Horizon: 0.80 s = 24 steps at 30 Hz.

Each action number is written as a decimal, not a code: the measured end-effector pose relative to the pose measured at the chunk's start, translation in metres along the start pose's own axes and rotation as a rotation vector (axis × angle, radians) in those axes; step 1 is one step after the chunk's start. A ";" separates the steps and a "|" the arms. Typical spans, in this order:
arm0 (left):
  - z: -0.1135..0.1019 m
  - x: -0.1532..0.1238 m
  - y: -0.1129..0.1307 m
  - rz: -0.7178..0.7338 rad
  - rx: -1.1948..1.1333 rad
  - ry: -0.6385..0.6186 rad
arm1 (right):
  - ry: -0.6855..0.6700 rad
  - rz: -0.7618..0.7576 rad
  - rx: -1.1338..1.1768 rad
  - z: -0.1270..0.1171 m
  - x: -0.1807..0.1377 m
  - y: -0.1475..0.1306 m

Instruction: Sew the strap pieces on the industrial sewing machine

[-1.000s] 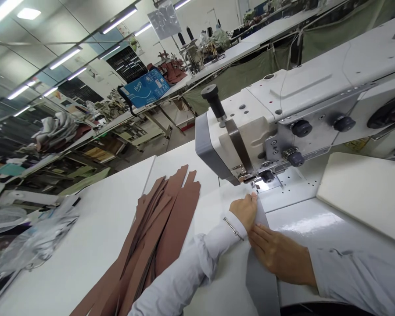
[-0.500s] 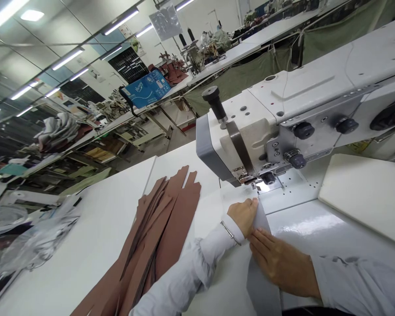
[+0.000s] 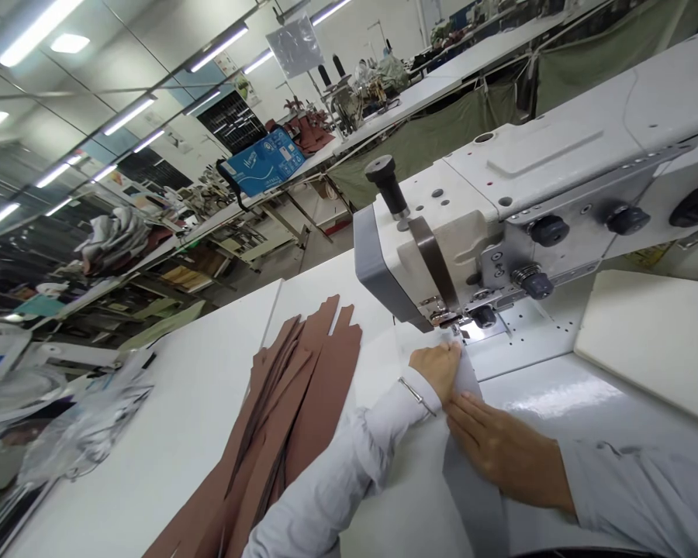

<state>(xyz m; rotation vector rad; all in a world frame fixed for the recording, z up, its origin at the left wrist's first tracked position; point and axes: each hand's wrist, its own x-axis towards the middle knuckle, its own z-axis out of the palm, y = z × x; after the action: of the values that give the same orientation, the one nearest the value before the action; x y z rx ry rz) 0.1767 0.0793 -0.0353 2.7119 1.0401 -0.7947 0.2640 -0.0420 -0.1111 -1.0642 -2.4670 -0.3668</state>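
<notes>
A grey fabric piece (image 3: 471, 500) lies on the white sewing table, its far end at the presser foot (image 3: 458, 332) of the sewing machine (image 3: 436, 248). My left hand (image 3: 436, 369) is closed on the fabric's left edge just in front of the foot, fingertips close to the needle area and partly hidden. Behind it my right hand (image 3: 503, 449) rests on the same piece, fingers stretched out together and nearly touching my left hand. Left of my left forearm, several brown cut pieces (image 3: 326, 380) lie in an overlapping pile.
A pale flat board (image 3: 651, 341) sits right of the needle area. Clear plastic bags (image 3: 87, 434) lie at the table's left edge. Farther back stand other worktables, a blue box (image 3: 264, 164) and thread spools (image 3: 338, 66).
The view has shifted slightly, so the scene sits a little farther right. Both hands stay on the grey piece in nearly the same pose, slightly closer to the foot.
</notes>
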 end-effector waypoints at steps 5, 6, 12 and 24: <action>0.000 0.002 -0.005 0.032 -0.018 0.023 | 0.016 0.036 -0.008 0.000 0.000 -0.009; 0.001 0.003 -0.005 0.029 -0.023 0.032 | 0.012 0.034 -0.005 -0.001 0.001 -0.010; 0.004 0.008 0.004 -0.005 -0.021 0.109 | 0.017 0.051 -0.008 0.001 0.002 -0.007; 0.024 0.018 -0.011 0.105 0.036 0.411 | 0.032 0.056 0.018 0.000 -0.001 0.005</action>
<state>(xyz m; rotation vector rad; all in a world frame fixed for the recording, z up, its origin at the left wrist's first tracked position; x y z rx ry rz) 0.1703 0.0911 -0.0639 3.0052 0.9432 -0.2433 0.2680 -0.0388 -0.1113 -1.1089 -2.4028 -0.3407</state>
